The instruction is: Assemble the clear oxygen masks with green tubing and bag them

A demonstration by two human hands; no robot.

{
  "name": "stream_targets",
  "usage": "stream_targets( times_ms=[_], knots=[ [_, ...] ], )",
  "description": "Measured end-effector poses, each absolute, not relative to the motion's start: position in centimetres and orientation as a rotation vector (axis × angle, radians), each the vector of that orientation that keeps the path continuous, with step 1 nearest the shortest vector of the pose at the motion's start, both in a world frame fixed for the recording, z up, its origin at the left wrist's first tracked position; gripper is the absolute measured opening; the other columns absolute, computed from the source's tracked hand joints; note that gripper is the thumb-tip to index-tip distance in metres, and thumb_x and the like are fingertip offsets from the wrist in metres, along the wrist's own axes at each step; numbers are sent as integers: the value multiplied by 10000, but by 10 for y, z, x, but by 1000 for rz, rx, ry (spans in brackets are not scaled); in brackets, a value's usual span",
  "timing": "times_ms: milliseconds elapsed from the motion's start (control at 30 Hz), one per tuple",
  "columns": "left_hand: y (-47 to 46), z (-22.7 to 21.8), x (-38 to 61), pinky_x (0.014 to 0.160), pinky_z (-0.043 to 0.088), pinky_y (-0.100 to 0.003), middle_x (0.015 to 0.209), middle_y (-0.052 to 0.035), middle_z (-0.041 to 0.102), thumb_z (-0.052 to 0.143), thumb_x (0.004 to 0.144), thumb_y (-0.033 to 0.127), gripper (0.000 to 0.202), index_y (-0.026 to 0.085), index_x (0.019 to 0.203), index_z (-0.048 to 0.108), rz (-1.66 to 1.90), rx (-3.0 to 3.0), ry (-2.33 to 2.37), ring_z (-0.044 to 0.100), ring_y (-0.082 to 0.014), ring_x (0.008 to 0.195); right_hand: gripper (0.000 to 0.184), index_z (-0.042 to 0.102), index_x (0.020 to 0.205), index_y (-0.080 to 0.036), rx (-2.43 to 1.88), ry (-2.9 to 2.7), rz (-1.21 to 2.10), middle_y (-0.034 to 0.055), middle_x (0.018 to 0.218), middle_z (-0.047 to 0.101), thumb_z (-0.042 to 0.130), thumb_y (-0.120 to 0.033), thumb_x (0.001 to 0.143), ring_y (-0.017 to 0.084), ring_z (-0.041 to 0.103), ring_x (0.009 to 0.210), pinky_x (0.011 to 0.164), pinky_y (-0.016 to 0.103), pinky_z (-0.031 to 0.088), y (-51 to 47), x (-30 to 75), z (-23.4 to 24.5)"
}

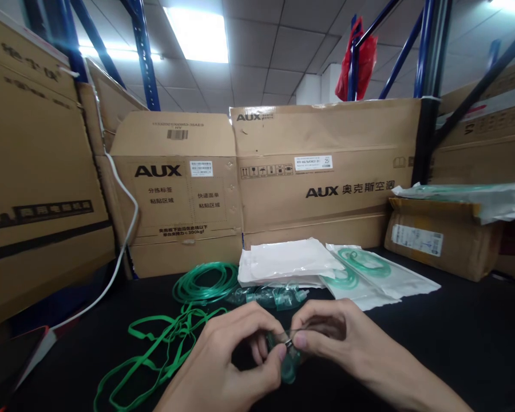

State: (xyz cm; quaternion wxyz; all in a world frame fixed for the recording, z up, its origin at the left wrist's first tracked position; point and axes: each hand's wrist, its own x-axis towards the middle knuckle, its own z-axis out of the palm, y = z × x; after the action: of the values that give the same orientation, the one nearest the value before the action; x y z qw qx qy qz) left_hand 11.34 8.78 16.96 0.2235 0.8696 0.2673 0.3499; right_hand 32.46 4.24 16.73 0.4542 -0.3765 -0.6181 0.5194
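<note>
Between both hands, low in the middle of the view, is a clear green plastic face mask [288,371] with a small metal strip on it. My left hand [240,352] pinches the mask's left side between thumb and fingers. Close against it, my right hand [337,335] pinches the mask beside the metal strip. Much of the mask is hidden by the fingers. Green elastic straps [154,346] lie tangled left of my left hand. Behind the hands, more clear green plastic pieces [278,297] rest on the black table [433,349].
A coil of green tubing [206,283] lies behind the straps. White packets [289,260] are stacked beside clear-fronted pouches [381,274] holding green tubing. Cardboard panels [274,189] stand along the back, a small carton [442,240] at right. A white cable [129,229] hangs at left.
</note>
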Motion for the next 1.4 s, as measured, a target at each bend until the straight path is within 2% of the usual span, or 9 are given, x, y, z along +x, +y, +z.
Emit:
stream_targets(
  times_ms=[267, 500, 733, 900, 967, 1033, 1133, 1267, 1400],
  knots=[
    [82, 172, 116, 531, 462, -202, 725, 21, 648, 622, 806, 151, 109, 219, 815, 707, 1013, 2489, 738, 563, -106, 564, 213, 703, 852, -197, -994, -1575, 1231, -6, 818, 658, 823, -371, 828, 154, 582, 790, 737, 255, 458, 38, 325, 168],
    [79, 175, 119, 495, 412, -208, 686, 36, 597, 612, 760, 120, 134, 224, 784, 692, 1023, 2452, 726, 504, -97, 518, 198, 704, 895, -201, -929, -1580, 1299, -5, 831, 620, 830, -342, 834, 152, 535, 799, 774, 274, 426, 40, 329, 163],
    [77, 173, 119, 504, 391, -189, 715, 46, 572, 568, 754, 70, 178, 214, 805, 660, 1023, 2453, 675, 491, -79, 518, 237, 702, 891, -178, -898, -1560, 1332, -14, 784, 596, 858, -337, 809, 119, 488, 716, 645, 234, 349, 40, 330, 161],
    [77, 174, 120, 507, 392, -185, 724, 53, 567, 585, 763, 68, 166, 215, 800, 653, 1004, 2447, 639, 488, -81, 535, 233, 697, 888, -169, -881, -1562, 1351, -16, 797, 611, 864, -309, 806, 103, 493, 686, 615, 224, 331, 40, 333, 163],
    [78, 175, 118, 573, 443, -194, 791, 41, 617, 611, 779, 81, 158, 224, 828, 659, 1014, 2424, 583, 552, -101, 618, 223, 698, 886, -175, -861, -1570, 1348, -13, 818, 615, 866, -298, 805, 112, 509, 721, 647, 231, 361, 41, 335, 163],
    [78, 176, 114, 731, 497, -225, 910, 29, 665, 657, 816, 114, 155, 243, 902, 669, 997, 2387, 540, 632, -136, 799, 204, 696, 882, -182, -822, -1574, 1350, -11, 840, 612, 856, -290, 818, 123, 530, 771, 699, 244, 396, 40, 337, 162],
    [80, 176, 108, 927, 470, -280, 1043, 35, 676, 706, 895, 200, 153, 288, 1015, 672, 934, 2322, 549, 638, -168, 1017, 172, 685, 924, -205, -726, -1568, 1394, -8, 921, 631, 828, -264, 850, 136, 578, 852, 768, 265, 438, 39, 338, 164],
    [80, 174, 108, 1012, 423, -297, 1068, 44, 671, 747, 915, 211, 125, 296, 982, 684, 932, 2266, 507, 596, -175, 1108, 197, 697, 913, -222, -729, -1607, 1339, -23, 953, 660, 859, -185, 808, 144, 613, 922, 838, 271, 455, 36, 334, 168],
    [76, 174, 111, 1022, 419, -268, 1032, 56, 679, 731, 894, 68, 208, 271, 886, 684, 943, 2223, 413, 595, -161, 1119, 95, 733, 823, -211, -767, -1734, 1140, -25, 904, 662, 821, -212, 858, 145, 618, 897, 857, 275, 455, 32, 331, 171]
  ],
)
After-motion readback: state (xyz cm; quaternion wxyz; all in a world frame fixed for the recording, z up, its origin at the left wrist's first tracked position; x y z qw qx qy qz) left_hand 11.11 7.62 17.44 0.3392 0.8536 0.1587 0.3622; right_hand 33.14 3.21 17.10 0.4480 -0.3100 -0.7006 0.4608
